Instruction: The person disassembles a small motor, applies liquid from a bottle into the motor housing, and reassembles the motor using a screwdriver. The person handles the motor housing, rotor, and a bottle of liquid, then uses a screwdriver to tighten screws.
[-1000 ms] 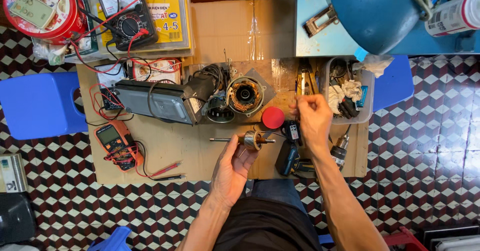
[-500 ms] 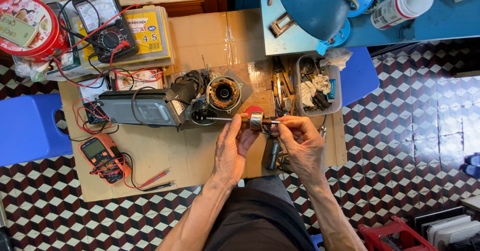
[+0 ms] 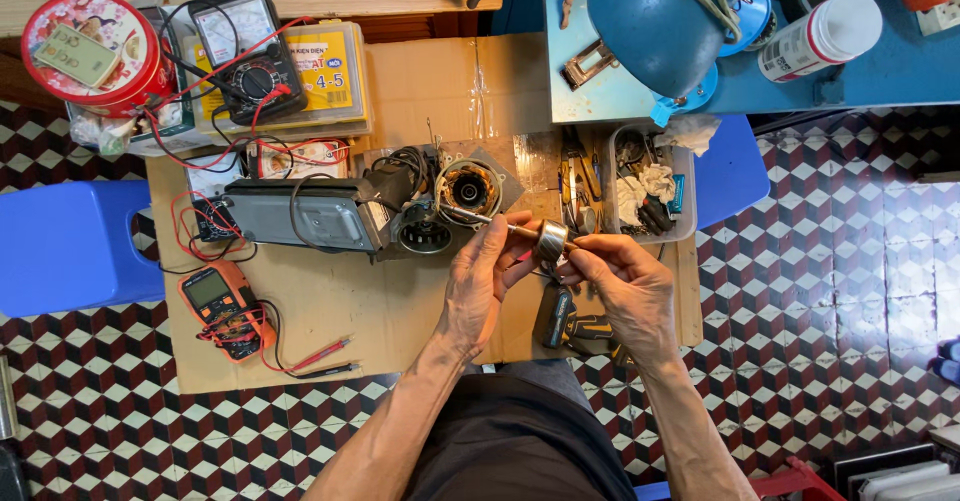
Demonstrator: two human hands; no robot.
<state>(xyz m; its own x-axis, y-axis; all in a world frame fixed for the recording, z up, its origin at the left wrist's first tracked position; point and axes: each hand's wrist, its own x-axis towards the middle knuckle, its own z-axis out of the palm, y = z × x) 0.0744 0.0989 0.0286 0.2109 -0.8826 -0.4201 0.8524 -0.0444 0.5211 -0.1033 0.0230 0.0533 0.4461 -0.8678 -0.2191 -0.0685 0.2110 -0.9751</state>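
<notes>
Work surface: a sheet of cardboard (image 3: pixel 330 331) laid flat on the checkered floor (image 3: pixel 830 291). Its near-left area, between the orange multimeter (image 3: pixel 222 301) and the hands, is bare; the far half is crowded. A blue stool (image 3: pixel 60 246) borders the left edge, and a clear parts tray (image 3: pixel 645 186) stands at the right edge.

The motor rotor (image 3: pixel 545 239) is held above the cardboard's right-centre, just in front of the round motor housing (image 3: pixel 470 189). The left hand (image 3: pixel 480 281) is closed on the shaft end, fingers pinching it. The right hand (image 3: pixel 625 286) is closed on the opposite end.

The rotor is a short grey-metal cylinder on a thin steel shaft that points up-left toward the housing. A dark hand tool (image 3: pixel 555 316) lies on the cardboard just beneath the hands.
</notes>
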